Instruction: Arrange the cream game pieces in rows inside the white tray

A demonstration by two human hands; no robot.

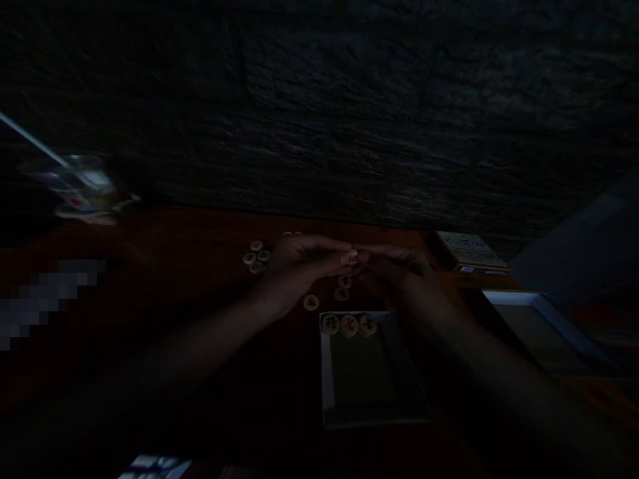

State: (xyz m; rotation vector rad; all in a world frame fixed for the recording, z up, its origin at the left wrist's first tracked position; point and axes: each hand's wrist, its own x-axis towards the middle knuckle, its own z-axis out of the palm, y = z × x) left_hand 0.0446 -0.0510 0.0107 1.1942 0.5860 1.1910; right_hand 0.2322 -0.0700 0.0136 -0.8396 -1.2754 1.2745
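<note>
The scene is very dark. My left hand [299,263] and my right hand [394,266] meet above a dark wooden table [200,266], fingers pinched together on one round pale game piece [353,254] held between them. Below the hands a shallow white-rimmed box [327,379] holds three round pieces [348,324] in a row at its far end. Loose pieces lie on the table: a small cluster [256,257] left of my left hand, one piece [311,303] by my left wrist, and two pieces [342,287] under the hands.
A second white-rimmed box lid or tray [549,332] sits to the right. A flat printed box [469,251] lies at the back right. A clear container [82,186] stands at the back left. A rough dark wall rises behind the table.
</note>
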